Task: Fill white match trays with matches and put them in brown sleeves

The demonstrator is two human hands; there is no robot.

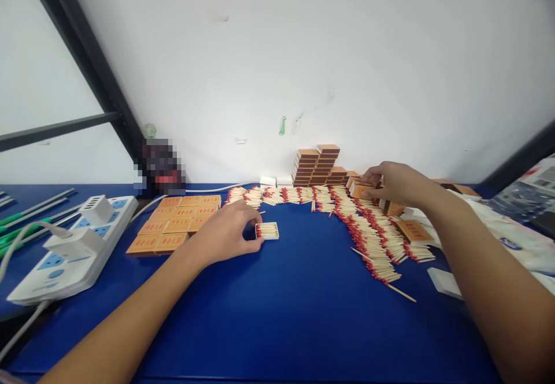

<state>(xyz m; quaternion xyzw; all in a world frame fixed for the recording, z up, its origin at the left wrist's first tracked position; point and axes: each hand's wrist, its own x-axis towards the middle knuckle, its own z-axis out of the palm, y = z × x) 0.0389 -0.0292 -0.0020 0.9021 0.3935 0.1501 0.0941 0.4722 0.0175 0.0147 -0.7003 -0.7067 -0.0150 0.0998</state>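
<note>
My left hand (pixel 229 232) pinches the left end of a small white matchbox tray (pixel 271 235) filled with red-tipped matches, resting on the blue table. At the back right, my right hand (pixel 388 183) has its fingers closed on a matchbox sleeve (pixel 359 189) with an orange face, among other boxes. Rows of loose matches (pixel 368 239) with red heads curve from behind my left hand round to the right. Left of my left hand, flat orange matchboxes (pixel 162 228) with red lettering lie in a block.
Stacked matchboxes (pixel 318 164) stand against the white wall. On the left are a white power strip (pixel 104 239) with plugs and green-and-silver rods (pixel 39 213). One white tray (pixel 444 283) and a plastic packet (pixel 515 239) lie at the right.
</note>
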